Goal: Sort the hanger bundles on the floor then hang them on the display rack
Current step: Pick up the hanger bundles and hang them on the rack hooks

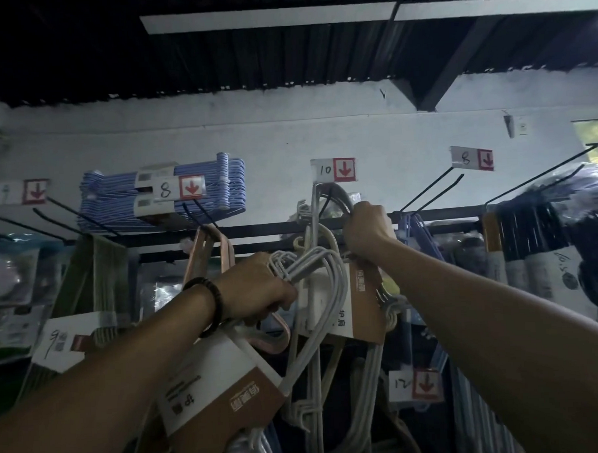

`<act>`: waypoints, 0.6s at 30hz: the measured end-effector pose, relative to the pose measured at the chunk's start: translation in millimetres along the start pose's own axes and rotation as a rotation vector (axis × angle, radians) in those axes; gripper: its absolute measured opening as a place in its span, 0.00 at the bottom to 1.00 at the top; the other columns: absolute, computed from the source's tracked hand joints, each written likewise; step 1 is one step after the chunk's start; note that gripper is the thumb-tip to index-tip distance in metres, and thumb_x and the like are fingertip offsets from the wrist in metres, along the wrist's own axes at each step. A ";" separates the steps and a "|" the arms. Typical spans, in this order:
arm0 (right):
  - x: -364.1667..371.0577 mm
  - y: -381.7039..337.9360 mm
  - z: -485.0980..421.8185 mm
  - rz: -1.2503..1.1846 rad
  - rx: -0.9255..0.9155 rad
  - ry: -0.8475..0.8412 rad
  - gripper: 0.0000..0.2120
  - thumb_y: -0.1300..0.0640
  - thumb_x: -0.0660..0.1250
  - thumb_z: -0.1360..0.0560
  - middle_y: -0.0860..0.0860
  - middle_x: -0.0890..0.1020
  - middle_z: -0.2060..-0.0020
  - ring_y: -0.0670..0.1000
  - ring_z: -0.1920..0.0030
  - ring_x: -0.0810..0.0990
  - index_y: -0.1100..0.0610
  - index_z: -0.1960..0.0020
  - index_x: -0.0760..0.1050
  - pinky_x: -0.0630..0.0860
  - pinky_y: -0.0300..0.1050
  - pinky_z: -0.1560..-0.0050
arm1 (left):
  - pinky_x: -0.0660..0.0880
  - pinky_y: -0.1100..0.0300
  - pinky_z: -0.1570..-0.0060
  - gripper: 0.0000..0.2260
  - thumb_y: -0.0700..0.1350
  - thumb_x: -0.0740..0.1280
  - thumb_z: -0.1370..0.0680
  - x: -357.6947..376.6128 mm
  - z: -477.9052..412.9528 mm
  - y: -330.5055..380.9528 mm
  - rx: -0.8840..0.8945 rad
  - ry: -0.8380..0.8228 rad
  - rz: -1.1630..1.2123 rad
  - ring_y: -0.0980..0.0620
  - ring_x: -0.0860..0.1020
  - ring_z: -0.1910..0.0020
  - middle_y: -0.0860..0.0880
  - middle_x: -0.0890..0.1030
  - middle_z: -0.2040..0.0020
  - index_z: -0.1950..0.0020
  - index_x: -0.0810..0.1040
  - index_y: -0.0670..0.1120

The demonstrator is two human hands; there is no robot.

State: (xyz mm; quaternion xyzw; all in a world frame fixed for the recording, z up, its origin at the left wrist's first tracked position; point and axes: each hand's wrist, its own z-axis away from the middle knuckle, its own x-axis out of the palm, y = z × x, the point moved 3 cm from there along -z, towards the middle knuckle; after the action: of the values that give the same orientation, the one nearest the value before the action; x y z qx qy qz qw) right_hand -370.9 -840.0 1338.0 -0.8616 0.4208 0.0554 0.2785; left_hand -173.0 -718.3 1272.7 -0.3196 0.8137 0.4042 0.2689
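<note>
Both arms raised, each hand gripping hanger hooks.
The left hand (259, 289) is a fist just below the rack bar (263, 232), fingers curled round white hooks (292, 261), with a dark bead bracelet (210, 305) on its wrist. The right hand (369, 226) is higher, at the bar itself, and wraps round grey hooks (341, 197), its forearm stretched straight.

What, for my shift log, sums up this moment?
left hand: grips white wire hanger bundle | right hand: grips grey hanger hooks under white-and-red tag 10 | stage: hanging

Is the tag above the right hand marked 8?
No: the tag above the right hand, which grips the hanger hooks, reads 10.
</note>
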 end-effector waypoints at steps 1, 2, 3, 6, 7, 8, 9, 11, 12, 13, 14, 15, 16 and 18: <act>5.1 -1.4 -4.4 0.004 0.002 -0.008 0.08 0.61 0.65 0.17 0.54 0.76 0.63 0.48 0.67 0.75 0.65 0.41 0.77 0.69 0.39 0.72 | 0.66 0.59 0.72 0.10 0.36 0.70 0.29 1.6 -1.5 -0.9 0.001 0.001 0.008 0.50 0.64 0.78 0.48 0.70 0.73 0.64 0.70 0.46; 12.0 -2.6 -8.1 0.011 0.005 -0.018 0.10 0.60 0.65 0.17 0.53 0.75 0.63 0.48 0.67 0.75 0.66 0.40 0.76 0.70 0.39 0.71 | 0.66 0.59 0.72 0.11 0.35 0.69 0.28 3.7 -3.2 -2.9 -0.010 0.004 0.020 0.50 0.64 0.78 0.49 0.70 0.74 0.64 0.69 0.46; 20.3 -4.0 -11.5 0.023 0.003 -0.024 0.13 0.59 0.66 0.17 0.53 0.75 0.63 0.48 0.67 0.75 0.67 0.38 0.76 0.73 0.40 0.68 | 0.65 0.59 0.72 0.11 0.35 0.69 0.27 6.7 -4.4 -4.6 -0.027 0.008 0.041 0.51 0.63 0.77 0.49 0.70 0.74 0.64 0.69 0.46; 44.6 -4.0 -16.8 0.056 0.002 -0.058 0.13 0.56 0.68 0.18 0.58 0.82 0.55 0.57 0.55 0.83 0.64 0.39 0.79 0.81 0.49 0.57 | 0.64 0.62 0.74 0.14 0.35 0.69 0.26 18.3 -9.2 -10.4 -0.072 0.019 0.082 0.52 0.65 0.79 0.49 0.71 0.74 0.69 0.73 0.48; 50.5 -1.3 -16.6 0.070 0.022 -0.072 0.12 0.56 0.68 0.18 0.59 0.83 0.50 0.59 0.50 0.83 0.63 0.39 0.79 0.81 0.50 0.55 | 0.65 0.63 0.75 0.16 0.36 0.69 0.25 22.3 -11.4 -12.7 -0.073 0.026 0.075 0.53 0.66 0.80 0.49 0.72 0.74 0.71 0.73 0.48; 55.7 1.7 -15.9 0.102 0.049 -0.087 0.12 0.56 0.67 0.18 0.60 0.83 0.47 0.60 0.46 0.83 0.62 0.39 0.79 0.81 0.51 0.53 | 0.66 0.63 0.75 0.15 0.38 0.70 0.25 25.9 -13.8 -15.3 -0.075 0.031 0.068 0.54 0.68 0.80 0.49 0.74 0.74 0.71 0.74 0.48; 60.9 5.2 -15.9 0.152 0.065 -0.098 0.12 0.57 0.66 0.18 0.60 0.83 0.46 0.60 0.45 0.83 0.62 0.39 0.80 0.81 0.52 0.52 | 0.67 0.63 0.75 0.14 0.40 0.70 0.25 29.3 -14.9 -16.4 -0.083 0.035 0.066 0.56 0.69 0.80 0.50 0.75 0.74 0.70 0.75 0.47; 69.2 7.6 -18.7 0.251 0.060 -0.121 0.12 0.57 0.65 0.18 0.59 0.83 0.44 0.60 0.44 0.82 0.61 0.38 0.80 0.79 0.53 0.52 | 0.67 0.62 0.73 0.14 0.42 0.69 0.23 33.1 -17.8 -18.6 -0.105 0.050 0.080 0.58 0.69 0.81 0.53 0.74 0.76 0.69 0.75 0.45; 72.9 7.9 -20.6 0.286 0.054 -0.139 0.13 0.57 0.65 0.18 0.59 0.82 0.42 0.60 0.43 0.82 0.60 0.37 0.79 0.79 0.53 0.52 | 0.67 0.62 0.72 0.15 0.42 0.69 0.23 34.3 -19.8 -19.8 -0.114 0.066 0.090 0.58 0.69 0.82 0.53 0.73 0.78 0.69 0.75 0.44; 77.0 9.1 -24.0 0.309 0.049 -0.155 0.14 0.56 0.65 0.18 0.59 0.82 0.40 0.60 0.41 0.82 0.60 0.36 0.79 0.79 0.53 0.51 | 0.67 0.62 0.71 0.15 0.42 0.68 0.22 34.9 -21.4 -19.9 -0.119 0.081 0.099 0.58 0.70 0.82 0.54 0.73 0.79 0.69 0.75 0.43; 79.2 10.4 -26.9 0.318 0.041 -0.178 0.14 0.55 0.65 0.18 0.59 0.81 0.38 0.60 0.40 0.81 0.59 0.35 0.78 0.79 0.53 0.49 | 0.68 0.61 0.71 0.15 0.42 0.68 0.22 35.2 -22.2 -19.7 -0.120 0.093 0.116 0.58 0.70 0.82 0.54 0.73 0.79 0.69 0.75 0.43; 79.6 11.3 -28.9 0.315 0.038 -0.210 0.15 0.55 0.65 0.18 0.59 0.80 0.37 0.60 0.40 0.81 0.59 0.34 0.78 0.79 0.53 0.48 | 0.67 0.61 0.71 0.15 0.42 0.68 0.22 34.7 -22.3 -19.0 -0.118 0.107 0.137 0.58 0.70 0.81 0.54 0.73 0.79 0.68 0.75 0.43; 79.1 12.8 -30.5 0.304 0.043 -0.244 0.15 0.54 0.64 0.18 0.59 0.80 0.37 0.60 0.39 0.81 0.58 0.34 0.78 0.80 0.53 0.45 | 0.67 0.62 0.72 0.14 0.42 0.68 0.22 33.4 -22.7 -19.3 -0.115 0.120 0.155 0.57 0.70 0.81 0.54 0.72 0.79 0.68 0.75 0.43; 74.6 15.8 -32.7 0.304 0.024 -0.303 0.14 0.54 0.66 0.19 0.58 0.82 0.39 0.60 0.41 0.82 0.58 0.37 0.79 0.82 0.55 0.42 | 0.66 0.63 0.75 0.15 0.41 0.67 0.22 31.5 -21.4 -20.9 -0.119 0.126 0.187 0.56 0.69 0.81 0.55 0.71 0.79 0.69 0.74 0.44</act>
State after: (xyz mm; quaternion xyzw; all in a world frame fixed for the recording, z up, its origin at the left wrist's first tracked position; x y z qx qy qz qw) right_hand -339.7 -916.8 1334.0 -0.7666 0.5001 0.2206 0.3370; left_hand -182.0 -755.4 1252.0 -0.2826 0.8298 0.4543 0.1589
